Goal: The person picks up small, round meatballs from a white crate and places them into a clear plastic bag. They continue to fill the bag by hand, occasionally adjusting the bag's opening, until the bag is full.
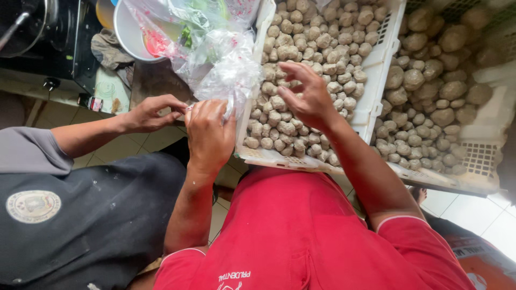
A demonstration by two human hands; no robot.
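Right now your left hand (208, 134) grips the clear plastic bag (223, 67) (mid-filling, I judge); your right hand (309, 96), loosely curled, picks meatballs (322, 43) from the white tray (376, 91). Next, carry them bagward.

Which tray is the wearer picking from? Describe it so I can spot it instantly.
Start from the red shirt at bottom centre; directly above it sits a white slotted plastic tray heaped with small beige balls. The right hand rests on this heap. The neighbouring tray to the right holds larger, browner balls.
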